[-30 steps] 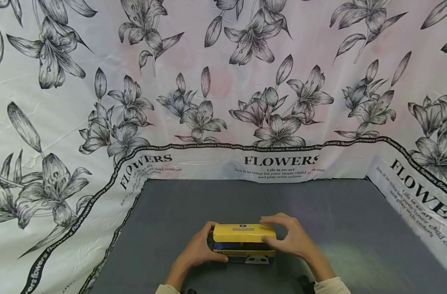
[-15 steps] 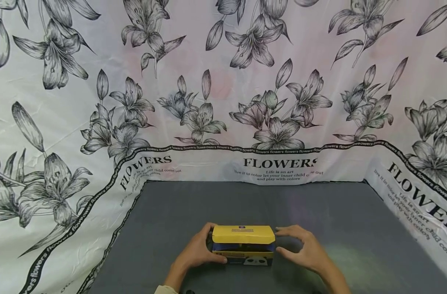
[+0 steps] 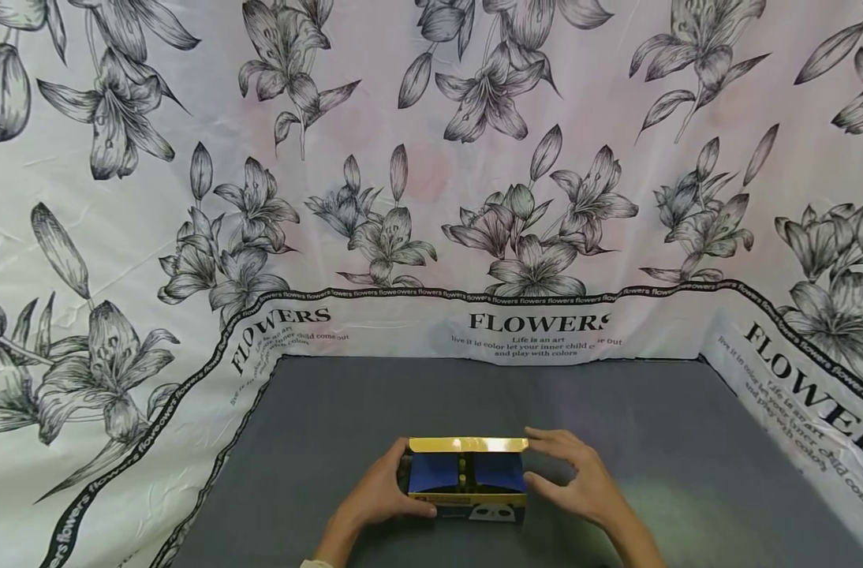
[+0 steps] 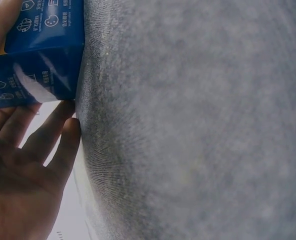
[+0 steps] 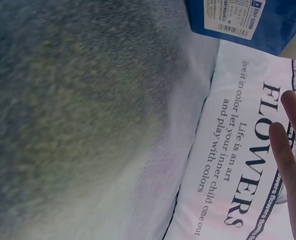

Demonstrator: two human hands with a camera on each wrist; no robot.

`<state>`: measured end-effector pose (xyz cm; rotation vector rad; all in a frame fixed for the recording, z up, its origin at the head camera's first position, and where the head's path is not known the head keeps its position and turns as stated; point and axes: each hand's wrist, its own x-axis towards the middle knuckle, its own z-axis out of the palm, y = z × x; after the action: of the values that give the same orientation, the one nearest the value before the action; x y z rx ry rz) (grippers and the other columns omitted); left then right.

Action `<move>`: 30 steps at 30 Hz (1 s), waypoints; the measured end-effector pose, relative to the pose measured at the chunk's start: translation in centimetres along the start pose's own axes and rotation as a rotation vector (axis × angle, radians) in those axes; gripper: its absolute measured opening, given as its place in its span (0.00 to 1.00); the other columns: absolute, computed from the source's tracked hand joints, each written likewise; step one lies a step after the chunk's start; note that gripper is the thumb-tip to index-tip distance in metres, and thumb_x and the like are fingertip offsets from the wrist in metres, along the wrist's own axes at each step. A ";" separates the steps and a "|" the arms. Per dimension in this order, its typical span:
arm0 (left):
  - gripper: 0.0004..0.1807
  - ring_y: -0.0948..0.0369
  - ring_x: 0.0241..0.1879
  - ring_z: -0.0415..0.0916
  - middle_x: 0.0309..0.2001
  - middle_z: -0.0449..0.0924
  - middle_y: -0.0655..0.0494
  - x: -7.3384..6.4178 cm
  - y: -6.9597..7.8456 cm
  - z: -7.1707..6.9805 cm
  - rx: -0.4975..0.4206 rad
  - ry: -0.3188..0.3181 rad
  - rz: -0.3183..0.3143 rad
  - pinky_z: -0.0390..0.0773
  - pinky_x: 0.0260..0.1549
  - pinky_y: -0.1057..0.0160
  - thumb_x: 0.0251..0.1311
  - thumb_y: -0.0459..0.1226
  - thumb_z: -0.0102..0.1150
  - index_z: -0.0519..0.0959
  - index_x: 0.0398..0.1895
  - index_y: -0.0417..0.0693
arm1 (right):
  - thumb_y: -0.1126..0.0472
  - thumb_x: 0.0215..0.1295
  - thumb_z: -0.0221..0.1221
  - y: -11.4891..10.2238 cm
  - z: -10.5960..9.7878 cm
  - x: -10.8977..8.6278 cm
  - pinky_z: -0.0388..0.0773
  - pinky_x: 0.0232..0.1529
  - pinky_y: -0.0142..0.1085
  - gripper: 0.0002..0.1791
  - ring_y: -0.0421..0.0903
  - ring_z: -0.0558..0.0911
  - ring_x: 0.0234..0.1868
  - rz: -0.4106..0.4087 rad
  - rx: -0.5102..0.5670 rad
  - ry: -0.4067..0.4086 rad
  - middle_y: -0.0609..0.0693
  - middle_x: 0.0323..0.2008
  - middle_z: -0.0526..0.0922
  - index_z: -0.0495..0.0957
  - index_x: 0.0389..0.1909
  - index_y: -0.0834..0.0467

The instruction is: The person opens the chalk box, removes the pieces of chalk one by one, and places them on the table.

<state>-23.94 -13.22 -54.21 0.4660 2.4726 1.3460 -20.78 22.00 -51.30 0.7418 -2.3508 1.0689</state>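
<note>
A small cardboard box (image 3: pixel 467 499), blue and yellow with a panda face on its front, sits on the grey table in the head view. Its yellow lid (image 3: pixel 467 444) stands raised at the back, and blue inner flaps (image 3: pixel 498 471) show beneath it. My left hand (image 3: pixel 385 493) grips the box's left end, thumb at the front and fingers toward the back. In the left wrist view, that end of the box (image 4: pixel 38 75) is blue with white print. My right hand (image 3: pixel 577 477) is at the box's right end, fingers spread, fingertips close to the lid's corner.
The grey table (image 3: pixel 332 410) spreads around the box. White cloth (image 3: pixel 375 323) printed with black flowers and lettering hangs behind it and along both sides. A white label (image 5: pixel 234 17) shows on the box in the right wrist view.
The yellow lid has swung up and back, uncovering the blue flaps. My right hand has moved off the lid to the right, then slightly back toward the box. My left hand keeps its grip.
</note>
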 end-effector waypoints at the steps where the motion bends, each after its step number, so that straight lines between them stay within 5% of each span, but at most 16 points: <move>1: 0.60 0.41 0.63 0.73 0.69 0.70 0.40 0.0 0.0 0.0 0.009 0.002 -0.009 0.76 0.53 0.37 0.41 0.55 0.83 0.58 0.77 0.51 | 0.61 0.52 0.77 0.0 0.1 0.1 0.82 0.49 0.48 0.26 0.42 0.81 0.56 -0.006 -0.004 0.007 0.51 0.58 0.85 0.86 0.55 0.47; 8: 0.59 0.37 0.66 0.69 0.73 0.65 0.38 0.2 -0.3 0.0 0.015 -0.013 -0.028 0.75 0.52 0.35 0.43 0.57 0.81 0.59 0.77 0.51 | 0.64 0.53 0.75 -0.2 0.7 1.1 0.82 0.48 0.50 0.26 0.51 0.82 0.57 -0.034 -0.059 0.039 0.57 0.60 0.83 0.85 0.56 0.51; 30: 0.54 0.50 0.56 0.77 0.59 0.77 0.48 0.2 -0.4 -0.2 -0.033 -0.029 0.028 0.77 0.46 0.48 0.44 0.51 0.83 0.61 0.74 0.52 | 0.67 0.54 0.73 2.2 2.7 3.0 0.79 0.49 0.61 0.30 0.60 0.81 0.59 -0.022 -0.076 0.053 0.58 0.61 0.82 0.82 0.61 0.55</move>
<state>-24.23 -13.47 -54.48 0.5113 2.4249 1.3789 -24.94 20.25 -52.30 0.7011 -2.3197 0.9728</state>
